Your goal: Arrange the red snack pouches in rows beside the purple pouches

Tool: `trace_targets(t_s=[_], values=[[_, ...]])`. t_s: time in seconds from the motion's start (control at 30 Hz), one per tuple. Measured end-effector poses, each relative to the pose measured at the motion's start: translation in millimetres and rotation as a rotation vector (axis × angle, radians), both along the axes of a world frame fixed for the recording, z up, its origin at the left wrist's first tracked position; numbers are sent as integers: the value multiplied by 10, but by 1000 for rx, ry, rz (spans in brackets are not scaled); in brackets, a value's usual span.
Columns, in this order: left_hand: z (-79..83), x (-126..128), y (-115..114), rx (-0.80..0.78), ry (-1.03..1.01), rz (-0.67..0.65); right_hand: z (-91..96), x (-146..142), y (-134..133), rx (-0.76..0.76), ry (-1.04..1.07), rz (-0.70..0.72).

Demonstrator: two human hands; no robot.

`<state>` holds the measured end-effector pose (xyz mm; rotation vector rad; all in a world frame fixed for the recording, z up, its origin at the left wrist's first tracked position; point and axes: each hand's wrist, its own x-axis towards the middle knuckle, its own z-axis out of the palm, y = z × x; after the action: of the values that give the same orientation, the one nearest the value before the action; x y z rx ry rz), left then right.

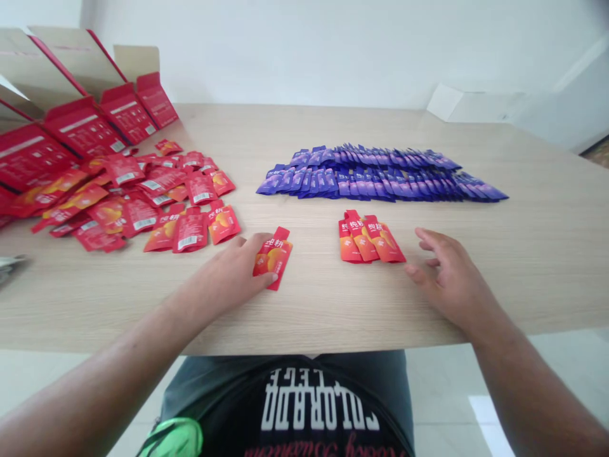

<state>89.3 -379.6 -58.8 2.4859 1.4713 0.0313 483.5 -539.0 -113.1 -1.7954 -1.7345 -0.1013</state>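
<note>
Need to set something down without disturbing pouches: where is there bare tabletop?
Bare tabletop lies right of the right hand and purple pouches, and between the red pouch in the left hand and the overlapping red pouches. Crowded: the left, where loose red pouches pile beside red cartons.

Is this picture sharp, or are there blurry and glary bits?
Head view: bright, with a glaring white patch on the floor at lower right; head view: the right hand looks slightly soft, small print on the red cartons is unreadable, and a dark blur shades the top right corner.
</note>
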Motion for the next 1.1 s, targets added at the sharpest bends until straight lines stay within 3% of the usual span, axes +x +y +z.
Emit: trace_targets(t_s=[0.23,0.37,0.53,0.9,1.0,1.1], values=[[14,676,248,-20,-52,-51,4,-40,14,-40,13,-33],[18,1052,364,-131,-96,-91,21,-66,35,-68,-12,-12],[15,1330,389,-236,-160,-152,12,-54,50,-79,-18,7],[50,1435,308,7,-11,-212,3,-69,24,-83,2,-7],[95,1283,290,-20,-38,-186,-7,-54,-11,-67,37,-27],[149,948,250,-28,-98,-153,-63,23,-125,4,78,-56]])
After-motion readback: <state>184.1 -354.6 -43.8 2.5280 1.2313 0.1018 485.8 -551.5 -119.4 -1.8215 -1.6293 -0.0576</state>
